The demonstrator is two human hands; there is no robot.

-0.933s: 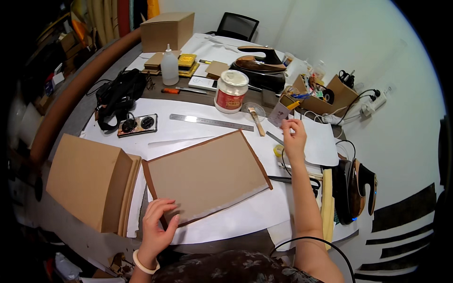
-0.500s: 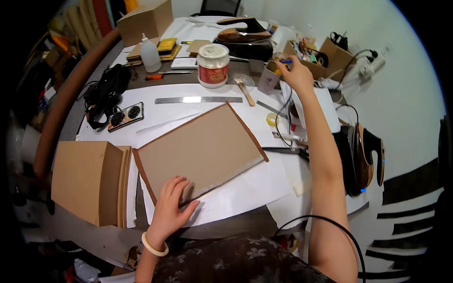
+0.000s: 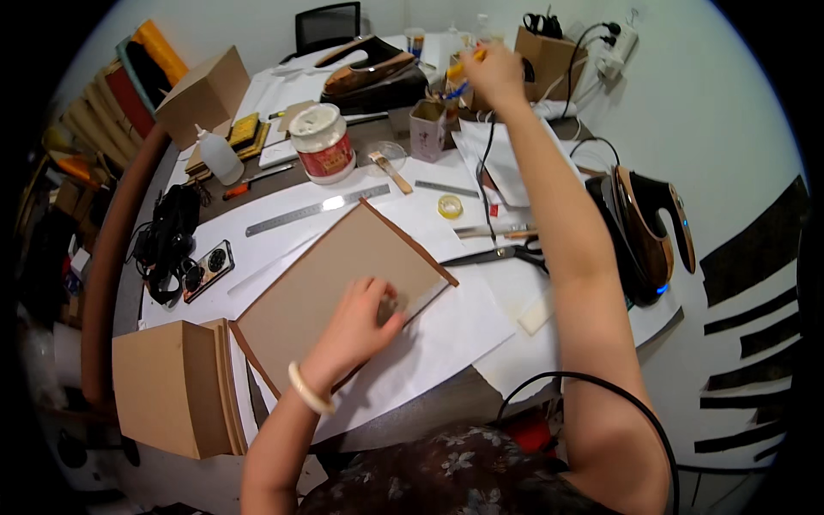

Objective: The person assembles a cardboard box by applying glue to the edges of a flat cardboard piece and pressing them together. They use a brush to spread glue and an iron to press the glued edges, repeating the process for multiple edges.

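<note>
A grey-brown board (image 3: 313,287) with dark brown strips along its edges lies on white paper (image 3: 459,330). My left hand (image 3: 359,324) is over its near part, thumb and fingers apart, with nothing visible in it. At the far end of my outstretched arm, my right hand (image 3: 496,79) is closed on a slim yellow tool (image 3: 457,70), whose exact kind I cannot make out. Below it stands a pale patterned pen cup (image 3: 427,133). A blue item (image 3: 457,91) shows between the cup and my hand.
A steel ruler (image 3: 318,210), a flat brush (image 3: 391,172), a tape roll (image 3: 449,206) and black scissors (image 3: 493,255) surround the board. Behind are a white jar (image 3: 322,146) and an iron (image 3: 369,77); another iron (image 3: 648,227) stands right. A cardboard box (image 3: 163,386) sits left.
My right hand has lifted up and away from the pen cup with the yellow tool. My left hand has moved right and farther over the board. The whole view has shifted and turned.
</note>
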